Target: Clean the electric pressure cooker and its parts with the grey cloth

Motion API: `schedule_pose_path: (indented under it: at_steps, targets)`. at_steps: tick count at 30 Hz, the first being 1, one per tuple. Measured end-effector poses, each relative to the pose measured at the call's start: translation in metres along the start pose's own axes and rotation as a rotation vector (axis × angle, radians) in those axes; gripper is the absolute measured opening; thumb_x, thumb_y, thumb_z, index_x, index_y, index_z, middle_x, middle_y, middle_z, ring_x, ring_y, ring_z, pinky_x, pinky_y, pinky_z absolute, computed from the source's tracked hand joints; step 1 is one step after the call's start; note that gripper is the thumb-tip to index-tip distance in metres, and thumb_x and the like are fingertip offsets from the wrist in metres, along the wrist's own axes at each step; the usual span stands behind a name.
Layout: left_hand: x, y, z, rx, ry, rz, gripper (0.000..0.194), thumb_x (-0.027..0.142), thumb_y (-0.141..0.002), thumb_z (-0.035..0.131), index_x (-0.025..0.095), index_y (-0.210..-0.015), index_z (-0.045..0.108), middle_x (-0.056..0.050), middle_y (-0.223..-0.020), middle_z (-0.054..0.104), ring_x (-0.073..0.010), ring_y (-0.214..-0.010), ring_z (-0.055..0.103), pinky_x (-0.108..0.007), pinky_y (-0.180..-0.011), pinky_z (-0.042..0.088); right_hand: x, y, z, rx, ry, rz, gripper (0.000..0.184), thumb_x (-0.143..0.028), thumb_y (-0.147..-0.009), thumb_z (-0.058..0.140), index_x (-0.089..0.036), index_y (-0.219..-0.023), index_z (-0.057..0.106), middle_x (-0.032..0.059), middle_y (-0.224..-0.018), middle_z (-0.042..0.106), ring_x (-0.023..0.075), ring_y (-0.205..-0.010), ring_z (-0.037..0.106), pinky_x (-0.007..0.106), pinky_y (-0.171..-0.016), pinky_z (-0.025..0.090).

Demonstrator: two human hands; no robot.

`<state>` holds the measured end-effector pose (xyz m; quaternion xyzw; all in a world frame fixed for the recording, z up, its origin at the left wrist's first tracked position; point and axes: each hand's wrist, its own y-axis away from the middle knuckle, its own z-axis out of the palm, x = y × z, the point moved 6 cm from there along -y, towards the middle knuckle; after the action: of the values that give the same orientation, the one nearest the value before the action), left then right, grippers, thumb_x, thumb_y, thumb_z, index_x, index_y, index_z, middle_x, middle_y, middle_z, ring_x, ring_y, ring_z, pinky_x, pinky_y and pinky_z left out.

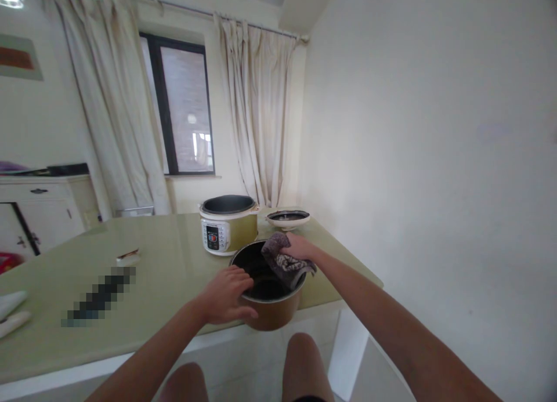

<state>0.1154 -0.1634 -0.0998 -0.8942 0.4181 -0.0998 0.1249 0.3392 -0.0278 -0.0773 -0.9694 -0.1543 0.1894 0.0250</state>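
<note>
Pot [272, 316] between your two hands, cloth [274, 251] in the right one

Nearest you, your bare knees [304, 358] show below the near edge of the counter [169, 274]. At that edge is the pot, dark inside and brownish-gold outside, its mouth facing up; whether it rests on the surface or is partly held up, you cannot tell from here. Your left hand [227, 294] grips the pot's left side, fingers hooked over the rim and thumb against the outer wall. Your right hand [299, 247] is closed around the patterned purple-grey cloth at the far right of the rim, and the cloth hangs into the opening.

Just past the pot, a little to its left, stands the cooker [244, 231], uncovered, its button panel turned toward you. Right of it, beyond your right hand, lies a round lid [289, 221]. Farther back, pale curtains [261, 100] flank a dark-framed window [187, 106].
</note>
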Motion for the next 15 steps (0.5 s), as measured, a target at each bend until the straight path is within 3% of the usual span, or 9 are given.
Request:
schedule_pose_path:
  at_steps: [2,4,10,15]
  targets:
    - [-0.004,-0.003,0.006,-0.036,-0.096,-0.101,0.062,0.08,-0.09,0.056,0.021,-0.085,0.071,-0.013,-0.087,0.076,-0.0306,-0.087,0.071,-0.045,-0.088,0.052,0.0,-0.005,0.002,-0.015,-0.019,0.001,0.051,-0.04,-0.088,0.078,-0.014,-0.13,0.067,0.016,-0.136,0.074,0.0313,-0.123,0.072,0.033,-0.099,0.056]
    - [-0.005,-0.007,0.01,-0.063,-0.166,-0.17,0.065,0.081,-0.092,0.052,0.02,-0.086,0.073,-0.015,-0.09,0.077,-0.0318,-0.089,0.072,-0.044,-0.086,0.051,0.001,-0.008,0.003,-0.018,-0.019,0.032,0.053,-0.041,-0.088,0.078,-0.014,-0.132,0.066,0.0159,-0.136,0.074,0.0312,-0.124,0.072,0.033,-0.099,0.056]
    - [0.005,-0.02,0.012,-0.112,-0.271,-0.321,0.071,0.078,-0.098,0.044,0.017,-0.095,0.079,-0.018,-0.098,0.079,-0.0346,-0.099,0.073,-0.044,-0.088,0.051,0.01,-0.004,0.01,0.027,0.029,0.216,0.063,-0.038,-0.091,0.072,-0.004,-0.141,0.056,0.0267,-0.138,0.07,0.037,-0.128,0.07,0.037,-0.1,0.056]
    - [0.029,-0.046,0.018,-0.052,-0.264,-0.532,0.077,0.076,-0.1,0.038,0.013,-0.096,0.083,-0.024,-0.099,0.078,-0.0373,-0.097,0.075,-0.044,-0.085,0.051,0.011,0.01,0.009,0.076,0.048,0.356,0.061,-0.032,-0.09,0.068,0.0,-0.141,0.055,0.0321,-0.132,0.071,0.0395,-0.122,0.073,0.04,-0.094,0.059]
